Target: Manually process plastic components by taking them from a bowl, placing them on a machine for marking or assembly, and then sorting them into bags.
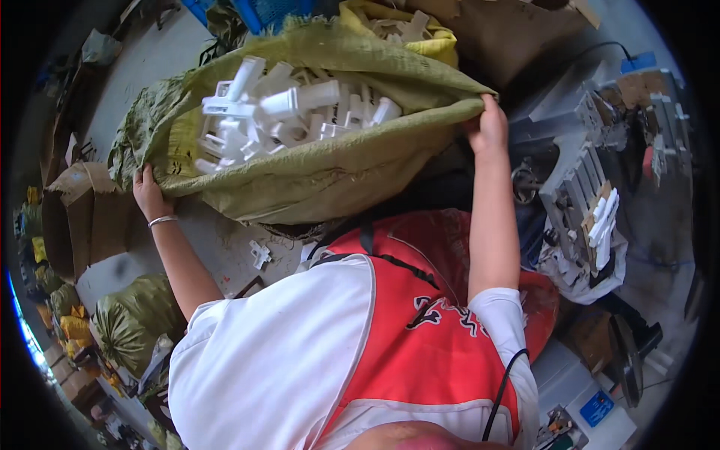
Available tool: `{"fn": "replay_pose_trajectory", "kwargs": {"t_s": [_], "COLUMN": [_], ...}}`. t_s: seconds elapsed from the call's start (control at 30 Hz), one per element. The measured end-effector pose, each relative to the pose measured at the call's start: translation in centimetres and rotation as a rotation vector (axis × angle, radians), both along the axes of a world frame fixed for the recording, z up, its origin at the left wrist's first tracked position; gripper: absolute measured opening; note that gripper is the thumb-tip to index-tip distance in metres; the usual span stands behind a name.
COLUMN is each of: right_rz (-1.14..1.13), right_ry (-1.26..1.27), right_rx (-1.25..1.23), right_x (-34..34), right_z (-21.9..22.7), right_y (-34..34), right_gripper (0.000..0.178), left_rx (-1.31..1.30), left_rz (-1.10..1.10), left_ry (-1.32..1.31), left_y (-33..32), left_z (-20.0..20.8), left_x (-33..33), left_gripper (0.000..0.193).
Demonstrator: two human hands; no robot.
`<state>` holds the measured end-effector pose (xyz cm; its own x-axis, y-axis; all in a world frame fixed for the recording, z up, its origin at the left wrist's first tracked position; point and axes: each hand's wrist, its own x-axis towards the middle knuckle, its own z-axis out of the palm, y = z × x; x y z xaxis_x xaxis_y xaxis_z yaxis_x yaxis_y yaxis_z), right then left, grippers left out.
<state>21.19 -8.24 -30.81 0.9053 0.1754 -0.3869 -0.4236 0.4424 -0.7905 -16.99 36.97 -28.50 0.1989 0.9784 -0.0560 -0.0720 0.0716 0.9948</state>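
Observation:
A large olive-green woven sack (322, 176) is stretched wide between my hands, its mouth facing up. Inside lie several white plastic parts (289, 105), tube-shaped and with flanges, heaped together. My left hand (151, 196) is closed round the sack's rim at its near left side. At the right corner of the mouth, my right hand (489, 127) grips the rim, with the fabric pulled taut toward it. The sack's bottom is hidden from view.
A yellow sack (442, 46) with pale parts stands behind, near a blue crate (277, 11). Cardboard boxes (90, 225) and a tied green sack (139, 322) are at left. A loose white part (259, 255) lies on the floor. Machinery (577, 172) with white pieces (602, 229) stands at right.

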Motion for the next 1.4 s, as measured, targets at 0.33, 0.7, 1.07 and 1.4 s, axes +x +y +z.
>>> {"fn": "replay_pose_trajectory", "kwargs": {"t_s": [0.33, 0.7, 1.07, 1.4], "right_rz": [0.27, -0.052, -0.316, -0.434], "right_ry": [-0.449, -0.035, 0.493, 0.374], "right_rx": [-0.175, -0.633, -1.957, -1.471], "right_x": [-7.0, -26.3, -39.7, -40.1], "right_z": [-1.3, -5.4, -27.1, -24.1], "right_y": [-2.5, -29.4, -44.1, -42.2], "right_gripper": [0.034, 0.022, 0.02, 0.05], "left_rx": [1.441, 1.596, 1.621, 1.415], "left_rz": [-0.121, -0.625, -0.987, -1.182], "left_ry": [1.084, 0.654, 0.426, 0.17], "left_y": [-2.2, -17.0, -26.9, -36.7], "left_z": [4.6, 7.2, 9.7, 9.6], "left_x": [6.7, 20.4, 23.7, 26.4], "left_gripper": [0.035, 0.027, 0.022, 0.013]}}
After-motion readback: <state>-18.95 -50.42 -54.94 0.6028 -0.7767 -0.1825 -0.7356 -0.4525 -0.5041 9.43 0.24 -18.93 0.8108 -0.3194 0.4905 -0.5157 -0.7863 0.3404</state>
